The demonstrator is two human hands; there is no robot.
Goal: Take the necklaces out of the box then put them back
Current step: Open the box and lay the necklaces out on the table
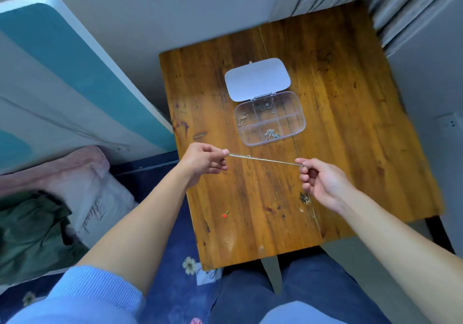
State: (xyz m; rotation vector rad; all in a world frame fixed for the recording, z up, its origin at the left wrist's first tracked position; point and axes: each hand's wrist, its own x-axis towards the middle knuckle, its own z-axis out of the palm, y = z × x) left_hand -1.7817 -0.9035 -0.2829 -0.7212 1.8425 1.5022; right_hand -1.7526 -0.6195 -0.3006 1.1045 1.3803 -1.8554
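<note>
Hands, left [203, 159] and right [323, 182], stretch thin silver necklace [263, 159] taut

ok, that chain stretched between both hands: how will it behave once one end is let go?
The chain is thin and only looks straight because the left hand and right hand pull it taut; released, it would likely go limp. It is probably very light. Chains in the clear box lie bunched, so it may tangle.

Open box [270, 118] on table [350, 148], behind necklace [263, 159]
</note>
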